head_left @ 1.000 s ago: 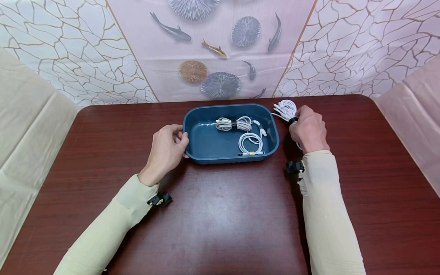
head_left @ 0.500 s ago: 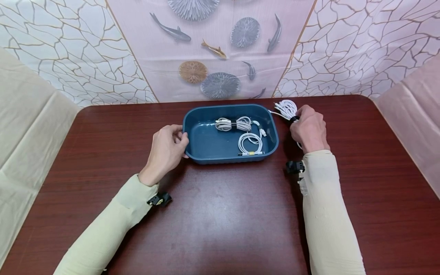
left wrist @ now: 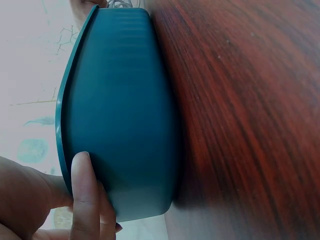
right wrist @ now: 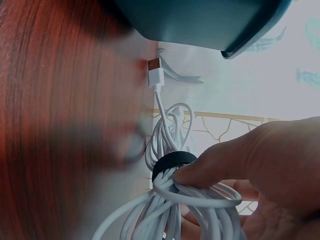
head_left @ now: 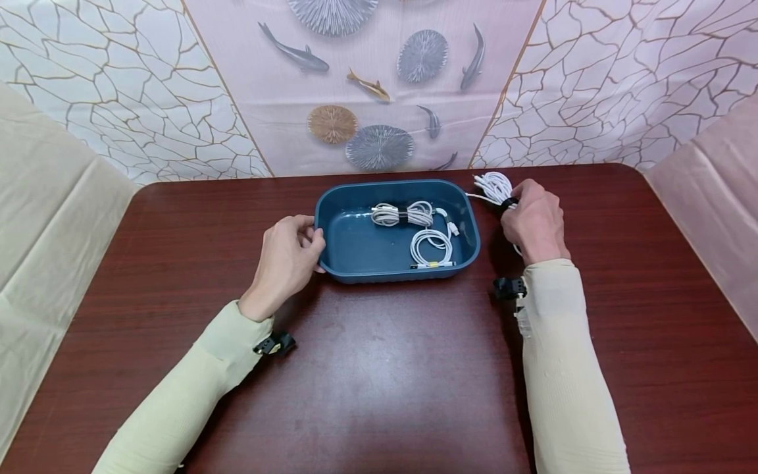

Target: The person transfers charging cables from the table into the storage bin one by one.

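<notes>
A blue plastic bin (head_left: pixel 379 275) stands towards the back of the table. My left hand (head_left: pixel 288 260) grips its left end, thumb and fingers about the rim, as the left wrist view also shows. Inside lie a grey bundled cable (head_left: pixel 386 214) with a black tie and a white coiled cable (head_left: pixel 414 250) with a yellow band. Right of the bin, my right hand (head_left: pixel 535 220) pinches a bundled white USB cable (right wrist: pixel 170 135) near its black strap (right wrist: pixel 172 161). The cable's USB plug (right wrist: pixel 156 75) sticks out towards the bin.
The dark red wooden table (head_left: pixel 379 382) spreads in front of the bin and to both sides. A patterned cloth backdrop (head_left: pixel 379 79) rises behind the table's back edge. Pale cloth (head_left: pixel 41 217) hangs at the sides.
My right hand has shifted very slightly to the right with the white USB cable in it. The left hand and the bin have stayed put.
</notes>
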`<state>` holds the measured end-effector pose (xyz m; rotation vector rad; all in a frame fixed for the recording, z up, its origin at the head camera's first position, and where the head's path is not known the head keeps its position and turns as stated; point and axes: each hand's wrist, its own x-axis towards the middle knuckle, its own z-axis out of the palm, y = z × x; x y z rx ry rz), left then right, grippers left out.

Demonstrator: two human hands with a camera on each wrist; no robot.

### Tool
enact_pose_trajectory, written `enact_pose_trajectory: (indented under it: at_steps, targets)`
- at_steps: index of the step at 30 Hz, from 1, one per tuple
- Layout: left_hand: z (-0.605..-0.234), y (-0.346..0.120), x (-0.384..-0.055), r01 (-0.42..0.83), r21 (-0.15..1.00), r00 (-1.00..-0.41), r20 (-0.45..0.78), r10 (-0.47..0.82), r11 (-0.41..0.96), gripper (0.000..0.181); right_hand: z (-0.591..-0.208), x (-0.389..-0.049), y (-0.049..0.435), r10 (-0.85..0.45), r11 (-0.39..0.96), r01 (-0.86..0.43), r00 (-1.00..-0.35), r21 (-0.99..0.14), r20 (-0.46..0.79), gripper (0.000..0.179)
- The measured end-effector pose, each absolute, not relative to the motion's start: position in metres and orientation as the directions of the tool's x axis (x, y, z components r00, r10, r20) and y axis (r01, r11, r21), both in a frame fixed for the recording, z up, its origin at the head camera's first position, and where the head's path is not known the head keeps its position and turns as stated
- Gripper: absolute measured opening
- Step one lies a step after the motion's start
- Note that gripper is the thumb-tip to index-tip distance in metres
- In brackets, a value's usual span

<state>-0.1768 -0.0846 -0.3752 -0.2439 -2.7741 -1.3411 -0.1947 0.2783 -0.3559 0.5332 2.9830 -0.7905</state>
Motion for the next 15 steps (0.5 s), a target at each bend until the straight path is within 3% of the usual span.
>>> enact_pose_trajectory:
  at_steps: [15]
  targets:
    - [-0.3753,-0.0846,-0.1767,0.169,0.771,-0.985,0.117,0.124,0.614,0.035,-0.3542,-0.1931,0.2800,0.334,0.811,0.307,-0.942,-0.499,-0.038,0.049]
